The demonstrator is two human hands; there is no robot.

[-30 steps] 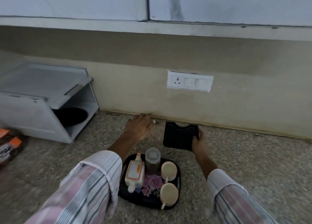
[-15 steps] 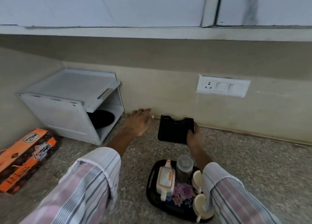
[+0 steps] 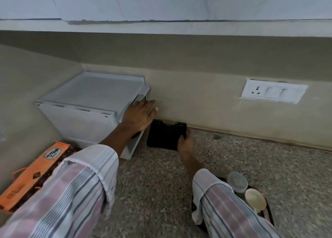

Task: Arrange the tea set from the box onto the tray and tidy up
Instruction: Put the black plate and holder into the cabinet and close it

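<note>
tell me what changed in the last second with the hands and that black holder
The left hand lifted off the counter and moved left to the front of the white rack. The right hand kept its grip on the black holder, sliding it left along the wall toward the rack. The tray with the tea set and the orange box stayed put.

The light is soft and dim, with a cool grey cast on the upper wall and no glare anywhere. A broad band of shadow lies under the ledge and darkens the beige wall above the switch plate (image 3: 274, 92). The black tray piece (image 3: 164, 136) shows almost no surface detail. Straight lines bow from the wide lens, most at the top and sides. Both striped sleeves (image 3: 71, 198) near the bottom edge are smeared, and the cup (image 3: 255, 199) and lidded jar (image 3: 237, 182) at lower right are blurred. The speckled counter (image 3: 269, 166) looks grainy.
</note>
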